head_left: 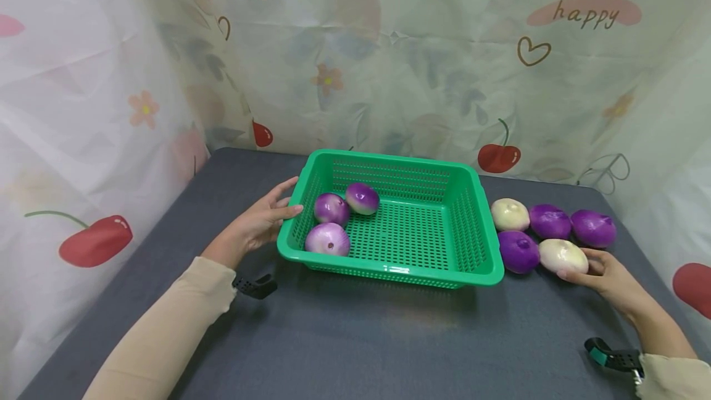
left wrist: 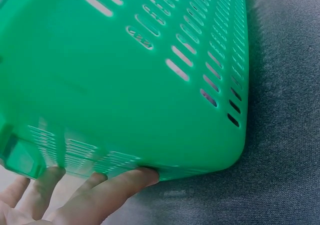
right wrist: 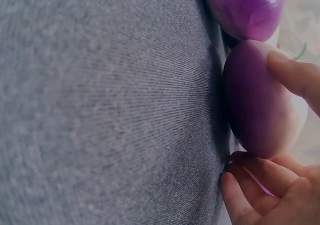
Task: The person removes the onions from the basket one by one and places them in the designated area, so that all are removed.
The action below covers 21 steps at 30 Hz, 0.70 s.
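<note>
A green perforated basket stands on the dark table, with three purple-and-white onions at its left end. My left hand touches the basket's left side, thumb at the rim; in the left wrist view its fingers lie against the green wall. To the right of the basket, my right hand holds a whitish onion between thumb and fingers, and the right wrist view shows this onion with a purple underside, the thumb on one side and fingers below.
Beside the basket's right side lie a purple onion, a white onion and two more purple ones behind the held one. A patterned curtain hangs behind the table. A thin cable shows at the back right.
</note>
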Each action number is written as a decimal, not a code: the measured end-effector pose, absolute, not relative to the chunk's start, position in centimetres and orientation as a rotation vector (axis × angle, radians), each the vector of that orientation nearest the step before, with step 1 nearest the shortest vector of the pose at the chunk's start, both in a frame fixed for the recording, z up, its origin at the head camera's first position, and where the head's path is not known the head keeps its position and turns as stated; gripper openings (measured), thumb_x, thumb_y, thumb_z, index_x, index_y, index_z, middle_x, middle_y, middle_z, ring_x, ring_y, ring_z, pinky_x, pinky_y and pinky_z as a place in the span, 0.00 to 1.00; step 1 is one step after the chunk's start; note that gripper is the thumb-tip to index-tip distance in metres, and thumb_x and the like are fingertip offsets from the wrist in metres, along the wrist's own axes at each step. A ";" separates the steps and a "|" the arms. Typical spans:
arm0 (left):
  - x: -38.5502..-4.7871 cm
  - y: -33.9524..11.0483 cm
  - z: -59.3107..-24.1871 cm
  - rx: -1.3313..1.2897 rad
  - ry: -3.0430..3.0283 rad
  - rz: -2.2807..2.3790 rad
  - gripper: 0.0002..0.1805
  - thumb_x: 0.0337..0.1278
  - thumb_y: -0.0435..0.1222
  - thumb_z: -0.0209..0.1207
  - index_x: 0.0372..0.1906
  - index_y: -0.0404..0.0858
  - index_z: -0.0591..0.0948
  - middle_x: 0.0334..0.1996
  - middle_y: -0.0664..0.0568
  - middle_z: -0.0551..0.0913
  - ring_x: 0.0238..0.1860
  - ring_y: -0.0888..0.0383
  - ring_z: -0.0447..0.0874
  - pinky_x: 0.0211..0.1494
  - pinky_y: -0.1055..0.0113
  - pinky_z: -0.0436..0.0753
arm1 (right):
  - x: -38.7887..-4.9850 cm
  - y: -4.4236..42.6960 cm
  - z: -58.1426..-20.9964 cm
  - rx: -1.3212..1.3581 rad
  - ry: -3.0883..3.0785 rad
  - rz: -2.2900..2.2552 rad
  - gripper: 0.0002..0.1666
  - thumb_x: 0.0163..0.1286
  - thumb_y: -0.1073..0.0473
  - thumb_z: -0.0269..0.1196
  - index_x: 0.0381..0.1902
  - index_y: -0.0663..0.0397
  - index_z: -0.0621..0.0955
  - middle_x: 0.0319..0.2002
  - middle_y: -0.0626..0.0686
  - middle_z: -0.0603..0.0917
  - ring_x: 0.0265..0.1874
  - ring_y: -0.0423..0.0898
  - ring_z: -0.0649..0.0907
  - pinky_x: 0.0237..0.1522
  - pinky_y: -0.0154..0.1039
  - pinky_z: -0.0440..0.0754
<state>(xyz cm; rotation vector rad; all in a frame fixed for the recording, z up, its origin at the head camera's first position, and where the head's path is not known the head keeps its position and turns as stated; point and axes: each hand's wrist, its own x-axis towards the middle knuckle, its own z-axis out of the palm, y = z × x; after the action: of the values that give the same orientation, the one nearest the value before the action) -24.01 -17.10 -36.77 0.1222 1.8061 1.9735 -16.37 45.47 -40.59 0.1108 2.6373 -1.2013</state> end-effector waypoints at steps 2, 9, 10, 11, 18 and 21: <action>-24.0 -17.1 -36.8 0.125 1.805 1.974 0.43 0.68 0.36 0.55 0.77 0.57 0.44 0.74 0.44 0.57 0.60 0.40 0.76 0.51 0.48 0.82 | -16.5 45.5 -40.6 0.087 2.626 -1.198 0.53 0.71 0.49 0.60 0.70 0.81 0.45 0.67 0.80 0.57 0.41 0.16 0.63 0.57 0.68 0.62; -24.0 -17.1 -36.7 0.131 1.800 1.977 0.43 0.69 0.36 0.55 0.77 0.57 0.43 0.74 0.44 0.57 0.58 0.42 0.77 0.50 0.49 0.82 | -16.8 45.4 -40.6 0.022 2.652 -1.126 0.48 0.72 0.50 0.59 0.69 0.81 0.51 0.66 0.79 0.61 0.40 0.13 0.64 0.51 0.48 0.74; -24.0 -17.1 -36.7 0.131 1.799 1.977 0.43 0.69 0.36 0.55 0.77 0.57 0.43 0.74 0.44 0.57 0.59 0.41 0.77 0.50 0.49 0.82 | -16.8 45.4 -40.6 0.018 2.654 -1.117 0.48 0.72 0.50 0.59 0.69 0.81 0.51 0.66 0.79 0.62 0.40 0.14 0.65 0.49 0.41 0.74; -24.0 -17.1 -36.7 0.131 1.797 1.977 0.43 0.69 0.35 0.55 0.77 0.57 0.43 0.74 0.44 0.57 0.59 0.41 0.77 0.50 0.49 0.82 | -16.9 45.4 -40.5 0.010 2.657 -1.109 0.47 0.72 0.51 0.59 0.69 0.81 0.51 0.65 0.78 0.63 0.40 0.14 0.65 0.45 0.36 0.74; -24.0 -17.1 -36.7 0.130 1.800 1.974 0.42 0.69 0.36 0.54 0.77 0.57 0.43 0.75 0.44 0.56 0.60 0.40 0.75 0.50 0.49 0.82 | -16.9 45.2 -40.3 -0.015 2.650 -1.123 0.46 0.71 0.52 0.60 0.69 0.81 0.52 0.65 0.78 0.64 0.41 0.15 0.68 0.38 0.27 0.71; -24.0 -17.1 -36.7 0.128 1.808 1.967 0.42 0.69 0.36 0.55 0.77 0.58 0.43 0.75 0.44 0.56 0.61 0.40 0.75 0.52 0.48 0.81 | -16.9 45.2 -40.3 -0.020 2.644 -1.152 0.48 0.71 0.53 0.60 0.69 0.82 0.50 0.64 0.79 0.63 0.41 0.15 0.68 0.37 0.23 0.70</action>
<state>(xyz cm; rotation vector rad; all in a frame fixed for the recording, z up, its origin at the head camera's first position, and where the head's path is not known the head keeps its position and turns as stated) -23.97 -17.11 -36.74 0.1276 1.8084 1.9674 -16.88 45.21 -40.34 -0.0200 2.6439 -1.1516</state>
